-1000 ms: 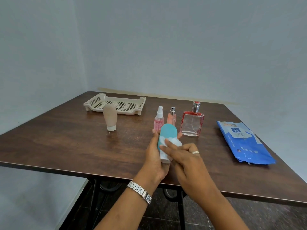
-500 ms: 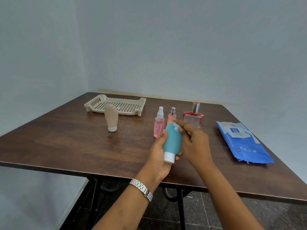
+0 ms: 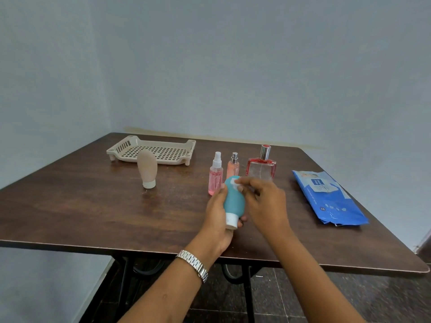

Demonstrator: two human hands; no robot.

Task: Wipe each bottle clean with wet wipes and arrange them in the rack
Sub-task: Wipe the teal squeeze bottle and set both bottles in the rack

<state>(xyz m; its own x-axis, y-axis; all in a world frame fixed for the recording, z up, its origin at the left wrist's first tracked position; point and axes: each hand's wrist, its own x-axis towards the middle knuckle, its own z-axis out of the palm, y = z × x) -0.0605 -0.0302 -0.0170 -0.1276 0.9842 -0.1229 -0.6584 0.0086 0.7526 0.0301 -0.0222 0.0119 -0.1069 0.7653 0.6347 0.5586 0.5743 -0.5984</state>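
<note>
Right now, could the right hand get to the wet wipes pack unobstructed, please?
Probably yes: the right hand, pinching a wipe on the teal bottle, has only bare table between it and the wet wipes pack.

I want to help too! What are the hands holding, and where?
The left hand grips the teal bottle round its body, near the white cap. The right hand pinches a white wipe against the bottle's rounded end.

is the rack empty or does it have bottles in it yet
Empty: the rack shows only its bare slotted floor; the beige bottle stands on the table in front of it.
</note>
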